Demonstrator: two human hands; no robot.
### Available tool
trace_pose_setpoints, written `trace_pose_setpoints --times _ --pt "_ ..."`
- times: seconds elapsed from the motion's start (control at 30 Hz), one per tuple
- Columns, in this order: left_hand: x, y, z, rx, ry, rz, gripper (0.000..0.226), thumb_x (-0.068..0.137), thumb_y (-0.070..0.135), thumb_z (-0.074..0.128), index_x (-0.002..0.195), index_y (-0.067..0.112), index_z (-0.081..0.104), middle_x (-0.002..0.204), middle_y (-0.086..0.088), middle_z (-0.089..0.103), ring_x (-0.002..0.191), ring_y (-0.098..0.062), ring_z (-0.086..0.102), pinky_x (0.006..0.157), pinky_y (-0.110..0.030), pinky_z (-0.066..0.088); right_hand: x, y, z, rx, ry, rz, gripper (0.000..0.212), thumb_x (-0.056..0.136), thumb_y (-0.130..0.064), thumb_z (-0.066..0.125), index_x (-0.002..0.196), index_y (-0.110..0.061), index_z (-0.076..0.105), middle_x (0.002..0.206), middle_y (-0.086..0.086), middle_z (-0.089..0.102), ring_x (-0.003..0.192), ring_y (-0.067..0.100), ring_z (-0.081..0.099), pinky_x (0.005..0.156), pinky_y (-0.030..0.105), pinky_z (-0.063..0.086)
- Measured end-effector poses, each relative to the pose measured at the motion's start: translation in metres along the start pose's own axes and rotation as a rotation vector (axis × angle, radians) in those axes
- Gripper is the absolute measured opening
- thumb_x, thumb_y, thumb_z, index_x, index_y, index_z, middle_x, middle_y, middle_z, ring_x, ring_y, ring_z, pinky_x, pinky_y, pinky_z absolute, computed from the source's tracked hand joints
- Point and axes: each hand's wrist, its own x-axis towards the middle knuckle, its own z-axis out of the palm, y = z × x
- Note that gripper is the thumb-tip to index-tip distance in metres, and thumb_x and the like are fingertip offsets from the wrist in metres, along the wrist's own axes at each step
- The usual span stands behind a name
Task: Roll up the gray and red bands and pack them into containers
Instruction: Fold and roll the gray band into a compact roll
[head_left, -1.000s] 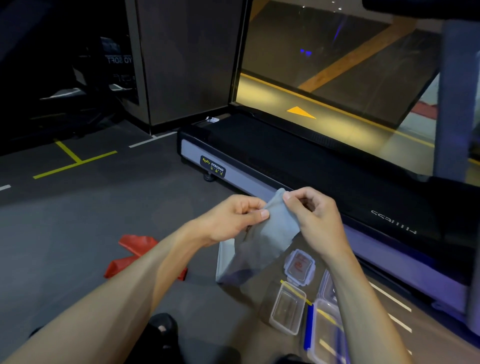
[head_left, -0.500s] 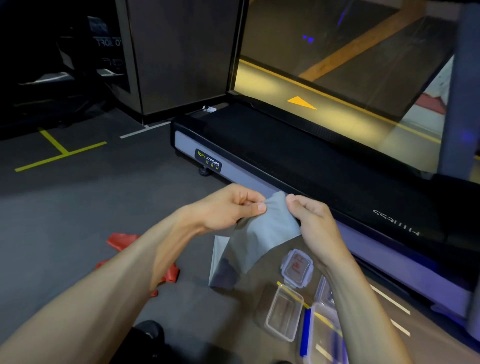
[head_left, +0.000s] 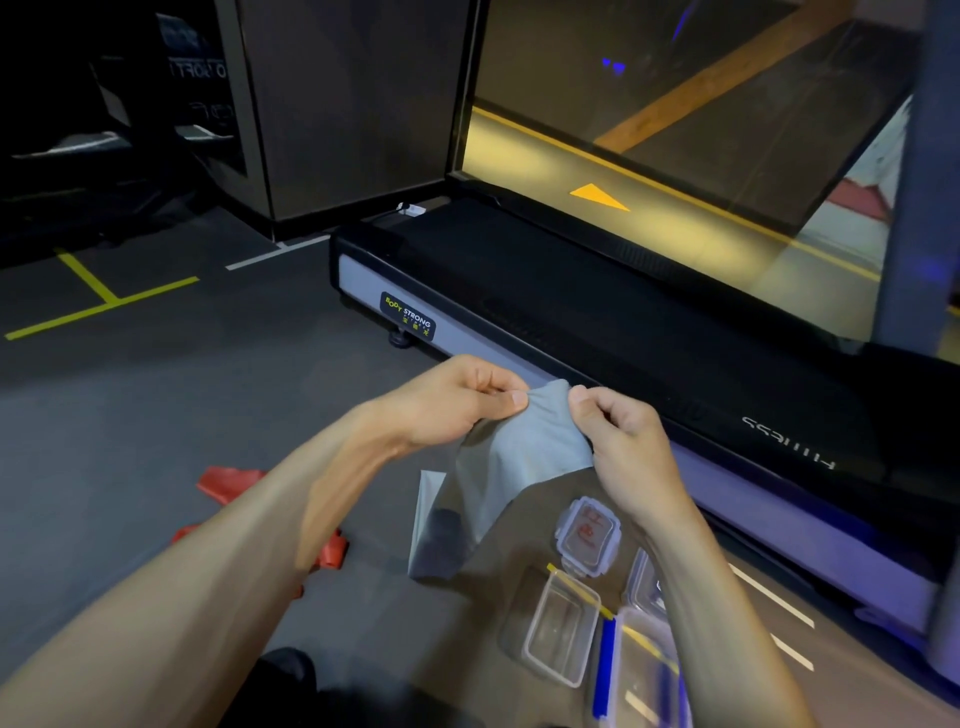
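Gray band (head_left: 519, 457) pinched, both hands

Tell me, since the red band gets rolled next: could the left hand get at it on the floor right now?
Probably not yet. The left hand pinches the gray band together with the right hand, so it is busy. The red band lies on the floor under the left forearm with nothing over it.

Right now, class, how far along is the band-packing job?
Nothing is packed yet: the clear container on the floor is empty. In hand: both hands pinch the gray band's top edge, unrolled. Left: rolling it, and the red band lying loose on the floor.
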Motion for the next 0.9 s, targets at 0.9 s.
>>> trace_pose_setpoints --times 0.9 --pt "-0.018 -0.01 0.028 0.148 0.086 0.103 0.032 0.099 0.03 0.056 0.122 0.01 0.067 0.116 -0.018 0.073 0.114 -0.036 0.067 0.106 -0.059 0.046 -0.029 -0.001 -0.003 0.17 -0.061 0.12 0.02 0.087 -0.031 0.081 0.098 -0.015 0.073 0.09 0.011 0.076 0.077 0.009 0.068 0.071 0.023 0.052"
